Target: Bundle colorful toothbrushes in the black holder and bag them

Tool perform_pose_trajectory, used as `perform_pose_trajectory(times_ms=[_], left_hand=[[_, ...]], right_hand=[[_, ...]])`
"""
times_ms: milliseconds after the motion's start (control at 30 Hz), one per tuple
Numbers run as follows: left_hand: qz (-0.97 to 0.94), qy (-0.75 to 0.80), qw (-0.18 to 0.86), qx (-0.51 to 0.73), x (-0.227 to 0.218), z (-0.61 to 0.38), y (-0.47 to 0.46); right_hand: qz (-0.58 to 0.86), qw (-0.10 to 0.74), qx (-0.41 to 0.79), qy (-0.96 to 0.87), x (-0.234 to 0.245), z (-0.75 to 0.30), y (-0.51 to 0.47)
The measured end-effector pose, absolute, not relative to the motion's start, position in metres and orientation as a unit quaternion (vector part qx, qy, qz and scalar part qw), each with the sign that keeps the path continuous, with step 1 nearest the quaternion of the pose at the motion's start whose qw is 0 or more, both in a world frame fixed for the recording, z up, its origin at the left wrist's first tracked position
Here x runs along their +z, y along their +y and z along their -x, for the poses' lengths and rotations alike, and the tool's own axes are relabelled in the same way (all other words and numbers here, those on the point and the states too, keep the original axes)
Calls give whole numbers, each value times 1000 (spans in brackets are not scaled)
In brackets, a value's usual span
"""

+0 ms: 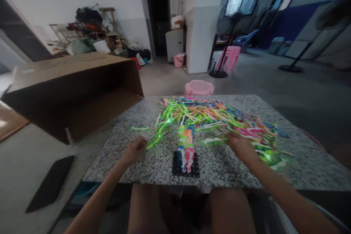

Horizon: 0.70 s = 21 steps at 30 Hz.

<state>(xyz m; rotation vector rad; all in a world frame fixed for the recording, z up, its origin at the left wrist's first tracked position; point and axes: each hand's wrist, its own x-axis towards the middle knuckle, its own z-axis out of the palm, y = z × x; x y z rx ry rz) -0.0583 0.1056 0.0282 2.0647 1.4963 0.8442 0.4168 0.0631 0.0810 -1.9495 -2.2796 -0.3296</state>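
A heap of thin, bright plastic strips [208, 115], green, pink, orange and blue, lies across the far half of a speckled granite table [153, 168]. My left hand [135, 148] is curled closed at the near end of a green strip [155, 140]. My right hand [239, 145] is closed on a green and white strip [212, 141] at the heap's near right edge. Between my hands a short stack of coloured strips [185, 146] lies with its end on a small black grid mat [185, 165].
A large open cardboard box [74, 91] lies on its side left of the table. A pink stool [199, 87] stands behind the table, a black flat panel [51, 182] lies on the floor at left. Fan stands and clutter fill the back of the room.
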Motion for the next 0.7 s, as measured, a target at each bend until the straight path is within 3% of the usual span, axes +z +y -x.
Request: perform_pose_trajectory(times_ms=[167,333,433,700], left_hand=[[-750,558,251,250,42,78,90],[-844,488,56,216,58,44,117],[-911,382,-2,154,66,24,140],[-953,276,8,127,67,50,147]], right_hand=[[694,209,19,-689,74,-396,68],[660,294,249,-645,65,-370,57],[635,326,279,-642,60,-351,42],[559,422,399,-592,44,-303,31]])
